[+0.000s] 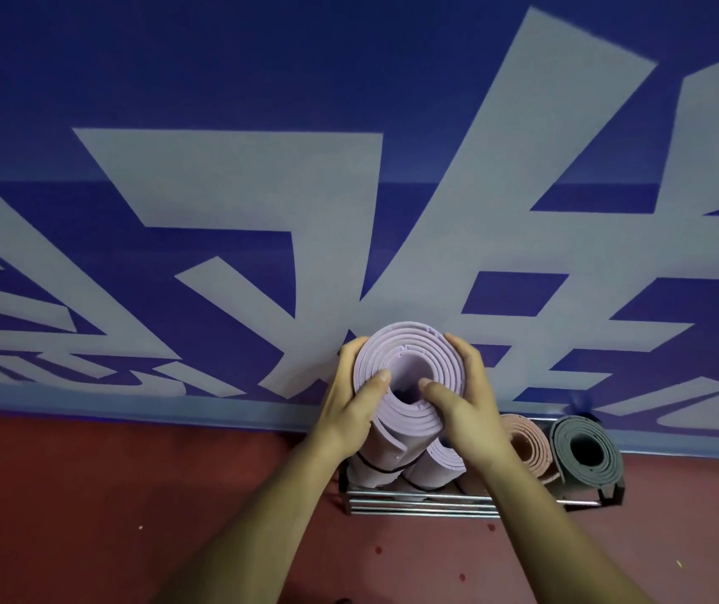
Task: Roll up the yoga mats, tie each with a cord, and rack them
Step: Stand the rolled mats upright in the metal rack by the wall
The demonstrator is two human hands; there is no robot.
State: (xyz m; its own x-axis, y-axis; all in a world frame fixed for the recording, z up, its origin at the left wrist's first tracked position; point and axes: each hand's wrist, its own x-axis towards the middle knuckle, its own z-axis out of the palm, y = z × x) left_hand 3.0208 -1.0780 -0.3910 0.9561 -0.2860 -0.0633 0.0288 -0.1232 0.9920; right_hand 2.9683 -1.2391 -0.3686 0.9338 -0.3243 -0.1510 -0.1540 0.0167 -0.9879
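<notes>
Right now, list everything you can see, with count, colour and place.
Wall: one, blue with pale shapes, behind everything.
Floor: one, red.
Rack: one, silver metal, on the floor against the wall.
Held mat: one, lilac, rolled, upright at the rack's left end.
Second mat: one, lilac, racked beside it, partly hidden.
Pink mat: one, pink, racked further right.
Grey mat: one, grey, rack's right end.
Cord: one, black, around the held mat's lower part.
Hands: two, left hand and right hand gripping the held mat's top.
</notes>
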